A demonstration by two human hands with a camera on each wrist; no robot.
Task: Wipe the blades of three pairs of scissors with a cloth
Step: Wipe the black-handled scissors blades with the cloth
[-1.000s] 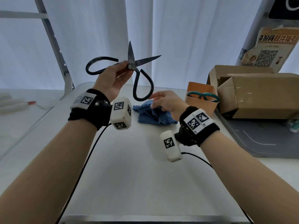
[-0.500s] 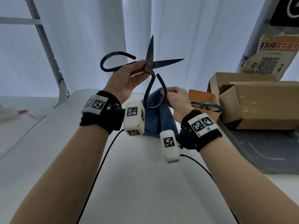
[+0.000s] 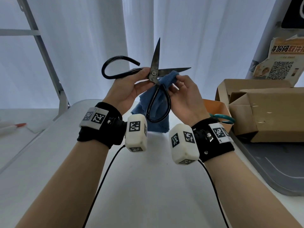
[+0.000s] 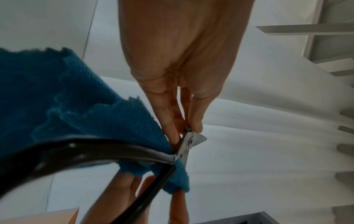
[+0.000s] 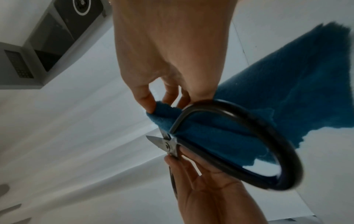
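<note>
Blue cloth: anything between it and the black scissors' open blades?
Nothing visible. The right hand pinches the blue cloth right under the sideways blade of the black scissors, beside the pivot that the left hand holds.

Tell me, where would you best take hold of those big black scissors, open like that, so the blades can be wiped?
Probably at the pivot, as the left hand does now: it pinches the black scissors around the rivet and upper handle shank, coming from the handle side. That leaves both spread blades bare for the blue cloth in the right hand, and keeps fingers off the edges.
</note>
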